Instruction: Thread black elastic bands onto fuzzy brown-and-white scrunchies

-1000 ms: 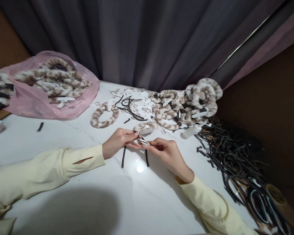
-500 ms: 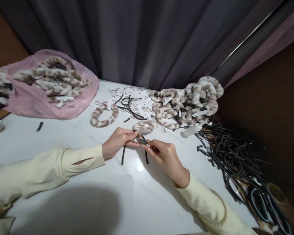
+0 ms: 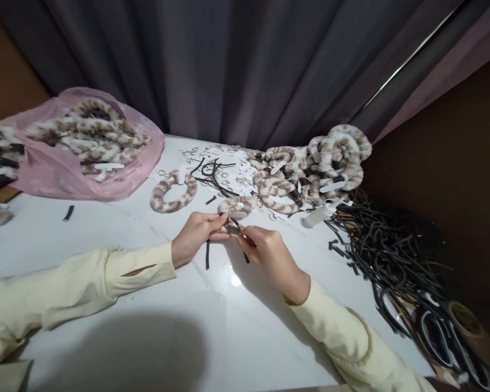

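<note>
A small brown-and-white furry ring (image 3: 236,205) with a white tag is held at its near side by my left hand (image 3: 200,233), whose thumb and fingers pinch it. A dark grey piece (image 3: 233,230) lies between my two hands. My right hand (image 3: 271,255) is closed, its fingertips pressed at that piece and a black cord (image 3: 237,223). One black cord end (image 3: 207,255) shows below my left hand, another by my right fingers. What exactly the right fingertips grip is partly hidden.
Another furry ring (image 3: 173,191) lies left of my hands. Behind are loose black cords (image 3: 214,177), metal rings and white tags. At right stand a furry-ring pile (image 3: 335,158), a white bottle (image 3: 320,214) and a black cord heap (image 3: 392,245). A pink bag (image 3: 151,163) of furry rings sits at left.
My right hand has moved slightly left and up, closer to my left hand. The dark piece between them has shifted a little to the left. Both hands keep their grip.
</note>
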